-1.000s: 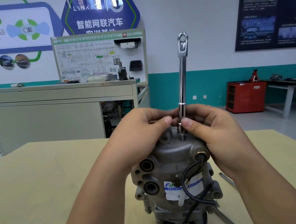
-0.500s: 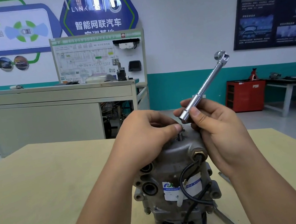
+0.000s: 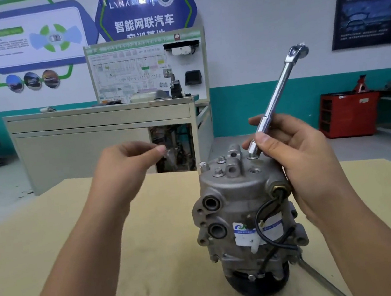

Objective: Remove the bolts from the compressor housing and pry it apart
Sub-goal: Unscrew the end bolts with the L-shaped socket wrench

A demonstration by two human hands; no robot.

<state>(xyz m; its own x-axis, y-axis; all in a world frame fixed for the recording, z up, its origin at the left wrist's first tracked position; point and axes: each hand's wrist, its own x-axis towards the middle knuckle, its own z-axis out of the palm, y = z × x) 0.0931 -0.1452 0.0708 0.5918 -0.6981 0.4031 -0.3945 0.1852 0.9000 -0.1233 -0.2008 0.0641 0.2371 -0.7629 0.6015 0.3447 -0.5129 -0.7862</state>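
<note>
The grey compressor [image 3: 239,207] stands upright on the wooden table [image 3: 51,245], with a black wire down its right side. Bolts [image 3: 218,171] still stick out of its top cover, and an open hole [image 3: 254,171] shows near the right edge. My right hand [image 3: 302,157] grips the chrome socket wrench [image 3: 274,103], which tilts to the upper right with its socket end on the cover's far right. My left hand [image 3: 126,168] is raised to the left of the compressor. Its thumb and forefinger pinch a small blurred thing that looks like a bolt [image 3: 168,155].
A metal bar [image 3: 322,281] lies on the table to the right of the compressor's base. Beyond the table stand a beige bench [image 3: 102,141] with a wiring display board and, at the right, a red cabinet [image 3: 349,112].
The wrench went from upright on the cover to tilted right. My left hand left the top of the compressor and moved up and left, pinching a small part.
</note>
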